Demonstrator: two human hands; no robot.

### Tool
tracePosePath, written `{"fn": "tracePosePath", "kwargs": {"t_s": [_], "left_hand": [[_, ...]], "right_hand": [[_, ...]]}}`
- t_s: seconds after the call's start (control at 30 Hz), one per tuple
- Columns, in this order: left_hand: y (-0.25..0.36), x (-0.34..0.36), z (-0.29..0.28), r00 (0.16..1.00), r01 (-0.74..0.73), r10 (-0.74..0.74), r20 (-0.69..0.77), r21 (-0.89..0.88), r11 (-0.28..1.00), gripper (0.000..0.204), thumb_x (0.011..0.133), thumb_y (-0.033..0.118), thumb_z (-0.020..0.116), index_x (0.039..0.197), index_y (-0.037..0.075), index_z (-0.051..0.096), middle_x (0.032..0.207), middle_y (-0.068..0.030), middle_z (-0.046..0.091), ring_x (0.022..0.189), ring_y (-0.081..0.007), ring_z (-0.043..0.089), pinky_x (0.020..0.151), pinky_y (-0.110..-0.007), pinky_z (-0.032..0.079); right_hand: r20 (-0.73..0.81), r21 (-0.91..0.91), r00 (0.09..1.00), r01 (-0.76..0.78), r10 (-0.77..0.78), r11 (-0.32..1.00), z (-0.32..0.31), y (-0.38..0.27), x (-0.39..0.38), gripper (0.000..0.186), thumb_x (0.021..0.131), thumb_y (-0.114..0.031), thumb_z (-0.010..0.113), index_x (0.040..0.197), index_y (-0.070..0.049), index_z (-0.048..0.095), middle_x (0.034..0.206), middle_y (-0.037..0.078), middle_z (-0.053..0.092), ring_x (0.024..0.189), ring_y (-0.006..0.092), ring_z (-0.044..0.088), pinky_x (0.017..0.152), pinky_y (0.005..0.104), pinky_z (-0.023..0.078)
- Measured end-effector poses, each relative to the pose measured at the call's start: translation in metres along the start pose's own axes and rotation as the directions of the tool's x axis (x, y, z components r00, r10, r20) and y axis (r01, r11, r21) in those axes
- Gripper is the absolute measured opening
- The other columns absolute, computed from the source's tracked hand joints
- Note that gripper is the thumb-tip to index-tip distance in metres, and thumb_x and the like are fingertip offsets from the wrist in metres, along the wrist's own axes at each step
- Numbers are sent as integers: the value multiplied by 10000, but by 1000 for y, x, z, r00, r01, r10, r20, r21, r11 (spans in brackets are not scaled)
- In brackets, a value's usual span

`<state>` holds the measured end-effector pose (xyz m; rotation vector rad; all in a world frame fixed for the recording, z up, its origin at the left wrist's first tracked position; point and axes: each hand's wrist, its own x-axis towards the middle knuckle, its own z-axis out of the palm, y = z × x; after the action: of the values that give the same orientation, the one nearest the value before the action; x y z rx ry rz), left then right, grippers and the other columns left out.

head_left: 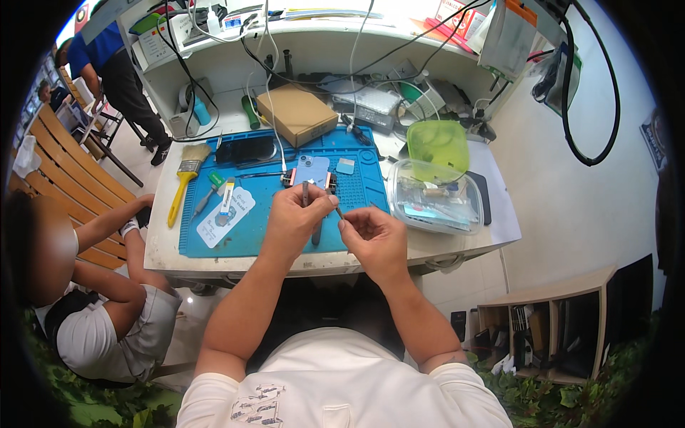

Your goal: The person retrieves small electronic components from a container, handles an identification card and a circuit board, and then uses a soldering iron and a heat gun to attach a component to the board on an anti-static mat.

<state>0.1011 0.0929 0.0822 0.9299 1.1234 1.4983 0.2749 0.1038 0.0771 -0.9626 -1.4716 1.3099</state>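
screwdriver [315, 214] is being gripped upright in the left hand [296, 220], fingers curled tight around its grey shaft, over the blue repair mat [250, 235]. right hand [372, 239] is pinching a thin bit [338, 211] at its 11 o'clock. bit-fitting seems underway; seating it is calling for careful alignment. clamped phone [311, 171] is lying at 12 o'clock.

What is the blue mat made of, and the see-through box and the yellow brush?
The flat blue work mat looks like soft matte rubber or silicone, moulded with small pockets. The clear rectangular box looks like glossy plastic, since its contents show through. The yellow-handled paintbrush seems smooth plastic or painted wood; I cannot tell which.
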Motion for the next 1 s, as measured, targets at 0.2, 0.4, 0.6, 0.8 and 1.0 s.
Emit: {"fn": "tracePosePath", "kwargs": {"t_s": [0.2, 0.4, 0.6, 0.8, 1.0], "left_hand": [[-1, -1, 4, 998, -53, 53, -40, 11, 999, 172, 923, 121, 805, 863, 41, 665, 629, 59, 517, 499, -16, 379, 449, -219, 242], [0, -3, 6, 996, -61, 61, -62, 10, 998, 173, 925, 126, 802, 853, 49, 665, 618, 60, 519, 493, -16, 394, 443, -218, 252], [-3, -6, 10, 995, -67, 67, -69, 4, 998, 178, 930, 120, 796, 827, 55, 665, 631, 57, 541, 496, -21, 418, 445, -214, 273], [-8, -4, 12, 993, -110, 109, -45, -21, 994, 169, 937, 100, 791, 841, 49, 662, 642, 54, 549, 499, -17, 424, 445, -214, 277], [-12, -2, 10, 993, -116, 115, -32, -25, 993, 169, 939, 99, 791, 848, 50, 657, 637, 57, 544, 491, -16, 417, 438, -218, 270]], "right_hand": [[-90, -178, 946, 293, -312, 939, 5, 2, 0, 172, 852, -8, 806, 1019, 16, 772, 787, 40, 722, 650, 76, 667, 613, 230, 547], [-76, -328, 900, 384, -430, 863, 8, -1, 0, 177, 830, 6, 806, 1001, -3, 765, 805, 61, 711, 630, 104, 670, 580, 246, 543], [-98, -351, 850, 458, -518, 817, 10, 3, 2, 136, 821, 18, 799, 938, -12, 736, 807, 63, 707, 611, 111, 654, 554, 251, 528], [-94, -399, 803, 511, -588, 762, 10, 3, 3, 131, 819, 39, 782, 913, -12, 707, 794, 59, 686, 594, 113, 627, 534, 259, 513], [-101, -382, 827, 482, -553, 789, 9, 3, 1, 128, 817, 73, 767, 909, -1, 719, 792, 60, 688, 638, 104, 625, 595, 262, 493]]}}
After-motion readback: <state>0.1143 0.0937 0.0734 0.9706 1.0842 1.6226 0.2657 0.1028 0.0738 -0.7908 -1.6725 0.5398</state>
